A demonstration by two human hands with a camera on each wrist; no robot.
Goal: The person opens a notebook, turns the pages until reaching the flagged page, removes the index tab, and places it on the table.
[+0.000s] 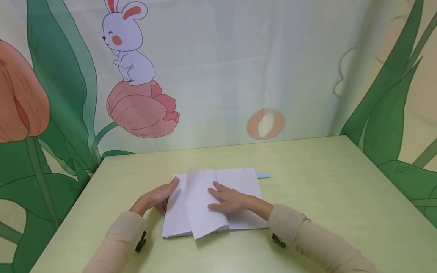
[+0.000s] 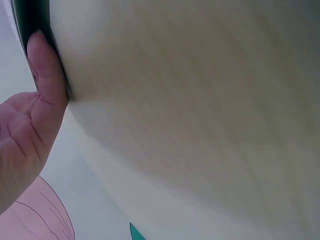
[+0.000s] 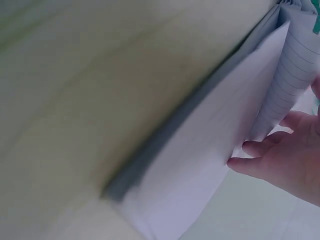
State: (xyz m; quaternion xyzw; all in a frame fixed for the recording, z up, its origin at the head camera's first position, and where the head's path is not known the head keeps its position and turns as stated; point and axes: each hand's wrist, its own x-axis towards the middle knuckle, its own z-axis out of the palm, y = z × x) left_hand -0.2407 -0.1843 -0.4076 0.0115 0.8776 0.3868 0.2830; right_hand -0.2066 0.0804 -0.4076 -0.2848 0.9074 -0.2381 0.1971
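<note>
An open notebook (image 1: 177,216) with white lined pages lies on the table, and one leaf (image 1: 205,204) stands lifted over its middle, its free edge leaning to the left. With my left hand (image 1: 160,195) I hold the notebook's left edge. The left wrist view has that hand (image 2: 37,100) against the dark cover (image 2: 32,15), part of its fingers hidden. My right hand (image 1: 228,199) is spread over the turning leaf, its fingertips touching the paper. Seen from the right wrist, the fingers (image 3: 252,167) meet the curved, lined leaf (image 3: 292,75).
A light blue tab (image 1: 263,176) sticks out past the notebook's right side. The pale yellow-green table (image 1: 324,182) runs back to a curtain (image 1: 211,76) printed with a rabbit, flowers and leaves. Beige sleeves (image 1: 116,242) cover both forearms, with a small black device (image 1: 279,240) at each wrist.
</note>
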